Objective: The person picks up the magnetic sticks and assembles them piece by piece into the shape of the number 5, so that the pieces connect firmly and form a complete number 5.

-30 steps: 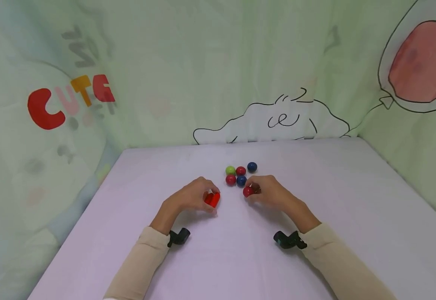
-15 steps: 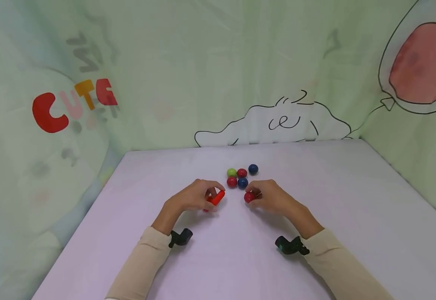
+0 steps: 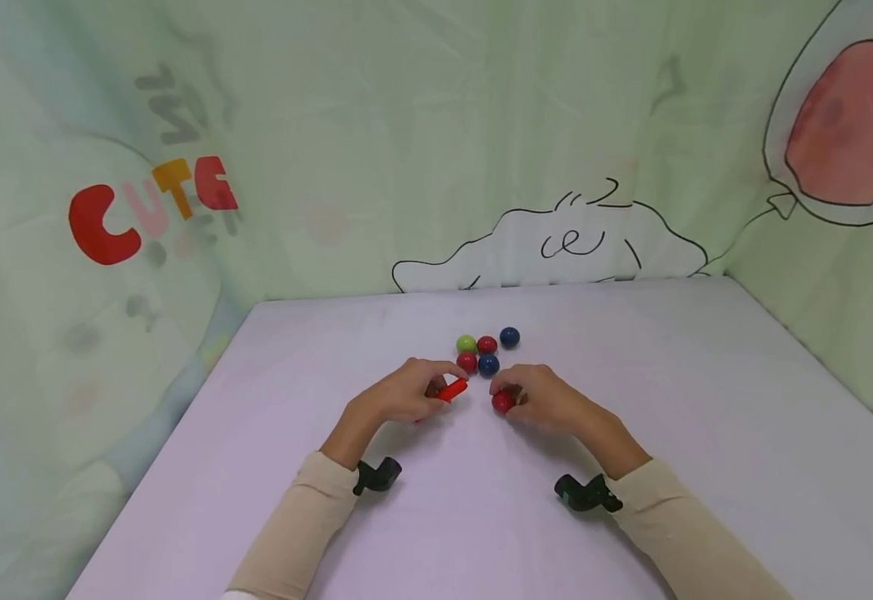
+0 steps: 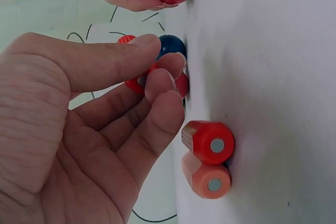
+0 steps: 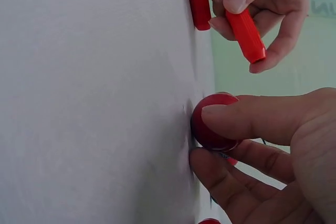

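My left hand [image 3: 405, 393] pinches a short red stick [image 3: 452, 389] between thumb and fingertips, tilted above the table. In the right wrist view that red stick [image 5: 245, 34] points down toward my right hand. Thumb and fingers of my right hand [image 3: 552, 402] hold a glossy red ball [image 3: 504, 402] low at the table surface. Beneath my left hand, a red stick [image 4: 212, 142] and a salmon-coloured stick [image 4: 209, 177] lie side by side, each with a grey disc in its end; the head view mostly hides them.
Just beyond my hands a green ball [image 3: 466, 344], two red balls [image 3: 486, 345] and a blue ball [image 3: 488, 365] sit in a close group. Another blue ball [image 3: 510, 337] lies slightly apart, behind them. A printed cloth backdrop [image 3: 331, 167] rises at the table's [image 3: 436, 517] far edge.
My left hand has moved right, turning the red stick from steep to flatter and closer to the right hand. My right hand has brought the red ball slightly nearer to me.
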### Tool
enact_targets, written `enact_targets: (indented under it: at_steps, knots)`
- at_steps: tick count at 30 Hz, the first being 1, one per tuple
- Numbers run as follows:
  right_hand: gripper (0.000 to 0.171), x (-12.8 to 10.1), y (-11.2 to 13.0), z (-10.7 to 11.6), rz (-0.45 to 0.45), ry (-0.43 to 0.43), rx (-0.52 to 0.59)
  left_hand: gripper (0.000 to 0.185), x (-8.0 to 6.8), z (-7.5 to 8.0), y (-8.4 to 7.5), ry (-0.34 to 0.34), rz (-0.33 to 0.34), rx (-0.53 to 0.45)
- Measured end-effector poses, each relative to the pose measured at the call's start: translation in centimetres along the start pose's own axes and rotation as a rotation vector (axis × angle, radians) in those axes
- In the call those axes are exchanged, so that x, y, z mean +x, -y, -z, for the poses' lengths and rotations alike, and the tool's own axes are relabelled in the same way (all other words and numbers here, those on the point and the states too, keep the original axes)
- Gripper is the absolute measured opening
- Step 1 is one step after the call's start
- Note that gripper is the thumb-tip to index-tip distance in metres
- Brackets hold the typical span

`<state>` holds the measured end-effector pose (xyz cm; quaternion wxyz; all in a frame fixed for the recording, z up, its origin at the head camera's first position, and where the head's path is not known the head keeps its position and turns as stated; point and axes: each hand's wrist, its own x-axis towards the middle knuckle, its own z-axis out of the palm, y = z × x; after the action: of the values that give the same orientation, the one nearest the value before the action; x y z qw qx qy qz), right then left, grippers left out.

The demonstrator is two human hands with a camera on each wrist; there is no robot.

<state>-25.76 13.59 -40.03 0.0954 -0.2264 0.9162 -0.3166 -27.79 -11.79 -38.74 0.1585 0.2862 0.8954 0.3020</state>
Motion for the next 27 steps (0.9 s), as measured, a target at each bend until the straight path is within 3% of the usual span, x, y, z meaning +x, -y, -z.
enact_targets:
  at_steps: [11, 16, 23, 27]
  knots:
    - [0.027, -0.1, -0.5, -0.2, 0.017, -0.019, 0.009, 0.042, 0.8, -0.3, -0.7, -0.022, 0.007, 0.023]
    - [0.029, 0.0, -0.6, 0.0, -0.024, -0.013, 0.048, 0.032, 1.5, -0.2, -1.0, -0.046, -0.043, 0.084]
    - [0.042, 0.0, -0.6, -0.1, -0.074, -0.044, 0.093, 0.026, 2.0, -0.5, -1.2, -0.040, -0.009, 0.100]
    - [0.037, 0.0, -0.8, -0.1, -0.075, -0.067, 0.102, 0.023, 2.5, -0.9, -1.3, -0.027, -0.023, 0.101]
